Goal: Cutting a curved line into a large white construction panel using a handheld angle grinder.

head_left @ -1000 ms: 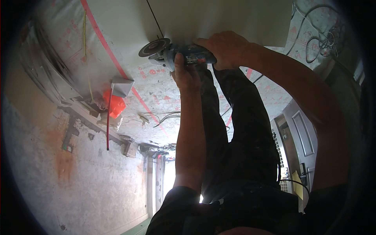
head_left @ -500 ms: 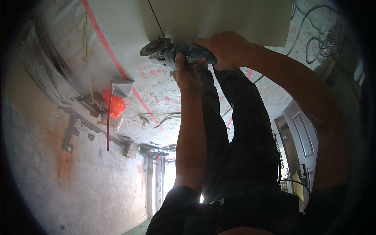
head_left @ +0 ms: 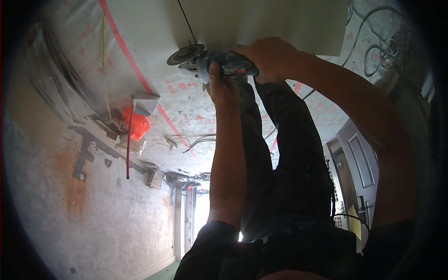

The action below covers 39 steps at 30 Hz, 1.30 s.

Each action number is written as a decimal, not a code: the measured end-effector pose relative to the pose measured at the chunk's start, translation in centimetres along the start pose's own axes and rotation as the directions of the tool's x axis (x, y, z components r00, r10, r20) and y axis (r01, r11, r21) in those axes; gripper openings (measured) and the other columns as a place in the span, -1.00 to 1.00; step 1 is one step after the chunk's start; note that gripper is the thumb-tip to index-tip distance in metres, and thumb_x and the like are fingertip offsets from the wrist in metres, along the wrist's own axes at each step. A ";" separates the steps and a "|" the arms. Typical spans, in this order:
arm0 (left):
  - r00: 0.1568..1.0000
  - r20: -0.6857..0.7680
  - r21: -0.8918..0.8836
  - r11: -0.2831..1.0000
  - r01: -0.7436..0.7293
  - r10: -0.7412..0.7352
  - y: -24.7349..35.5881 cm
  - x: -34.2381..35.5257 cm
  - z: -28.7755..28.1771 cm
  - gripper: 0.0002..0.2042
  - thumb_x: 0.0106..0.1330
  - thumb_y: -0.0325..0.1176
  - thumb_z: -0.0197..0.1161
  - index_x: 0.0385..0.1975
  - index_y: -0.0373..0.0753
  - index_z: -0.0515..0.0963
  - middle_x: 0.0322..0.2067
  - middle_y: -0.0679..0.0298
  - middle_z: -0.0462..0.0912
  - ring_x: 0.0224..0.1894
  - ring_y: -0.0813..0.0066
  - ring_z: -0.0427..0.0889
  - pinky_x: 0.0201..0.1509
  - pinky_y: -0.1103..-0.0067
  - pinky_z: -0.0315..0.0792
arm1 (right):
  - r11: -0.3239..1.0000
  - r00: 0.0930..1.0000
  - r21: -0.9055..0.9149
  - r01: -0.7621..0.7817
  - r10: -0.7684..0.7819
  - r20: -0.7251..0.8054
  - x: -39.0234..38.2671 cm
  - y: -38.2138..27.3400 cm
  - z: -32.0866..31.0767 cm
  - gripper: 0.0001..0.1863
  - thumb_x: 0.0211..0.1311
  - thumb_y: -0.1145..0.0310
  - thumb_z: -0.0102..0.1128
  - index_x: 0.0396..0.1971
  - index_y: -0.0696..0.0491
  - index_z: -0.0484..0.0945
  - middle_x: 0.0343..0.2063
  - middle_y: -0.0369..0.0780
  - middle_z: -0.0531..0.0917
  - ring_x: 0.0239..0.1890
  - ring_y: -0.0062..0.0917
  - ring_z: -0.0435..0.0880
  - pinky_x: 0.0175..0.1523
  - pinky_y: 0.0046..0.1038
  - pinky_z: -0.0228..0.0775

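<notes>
Both my hands hold an angle grinder [head_left: 233, 64] with a dark blue body and a round disc [head_left: 185, 54] at its left end. My left hand [head_left: 223, 89] grips it near the head, thumb upright along the front. Round the rear of the body wraps my right hand [head_left: 270, 58]. The disc's edge is at the near end of a thin dark line [head_left: 187, 22] across a large beige board [head_left: 275, 23]. Whether the disc touches the board, I cannot tell.
Left of me stand a dustpan [head_left: 147, 103] with a red handle and an orange bag [head_left: 136, 124]. Long strips [head_left: 60, 79] lean along the left wall. Cables [head_left: 385, 53] lie coiled at the far right. A grey door [head_left: 358, 158] is at the right.
Almost nothing differs. The grinder and both hands stay in nearly the same place, with the disc shifted very slightly toward the right.
</notes>
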<state>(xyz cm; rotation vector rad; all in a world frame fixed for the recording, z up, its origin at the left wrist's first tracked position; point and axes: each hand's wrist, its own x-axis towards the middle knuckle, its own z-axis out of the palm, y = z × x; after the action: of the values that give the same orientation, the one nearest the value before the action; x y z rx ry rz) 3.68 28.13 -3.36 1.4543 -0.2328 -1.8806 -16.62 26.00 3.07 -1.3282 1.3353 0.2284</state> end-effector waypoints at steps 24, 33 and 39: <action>1.000 0.020 -0.033 0.999 0.009 -0.008 -0.3 0.4 -1.4 -0.64 0.40 -0.21 0.22 0.09 -0.24 0.44 -0.04 0.23 0.62 -0.02 0.36 0.61 0.00 0.38 0.52 | 0.997 0.996 -0.050 0.056 -0.059 -0.065 -0.1 -0.3 0.2 -0.08 -0.19 0.35 0.47 0.32 -0.01 0.30 -0.27 -0.06 0.71 -0.19 -0.18 0.73 -0.03 -0.20 0.54; 1.000 -0.024 -0.009 1.000 0.011 -0.011 -0.2 0.1 -0.1 -0.64 0.45 -0.10 0.15 0.04 -0.24 0.48 -0.07 0.22 0.63 -0.03 0.33 0.62 -0.09 0.37 0.55 | 0.999 0.998 -0.042 0.035 -0.038 -0.058 -0.3 -0.5 -0.2 -0.08 -0.21 0.37 0.45 0.32 0.01 0.30 -0.27 -0.05 0.70 -0.20 -0.18 0.72 -0.03 -0.21 0.55; 1.000 0.014 -0.002 1.000 0.010 -0.010 0.0 -0.1 0.0 -0.62 0.44 -0.09 0.16 0.06 -0.26 0.48 -0.05 0.23 0.63 0.01 0.35 0.61 0.02 0.37 0.53 | 0.998 0.995 -0.049 0.046 -0.050 -0.083 -0.5 -0.6 0.1 -0.06 -0.22 0.36 0.46 0.32 0.01 0.29 -0.27 -0.04 0.70 -0.20 -0.17 0.72 -0.03 -0.20 0.55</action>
<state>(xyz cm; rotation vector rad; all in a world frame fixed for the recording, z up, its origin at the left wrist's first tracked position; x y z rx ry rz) 3.69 28.19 -3.31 1.4437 -0.2302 -1.8987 -16.26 26.16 3.69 -1.4214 1.3745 0.1734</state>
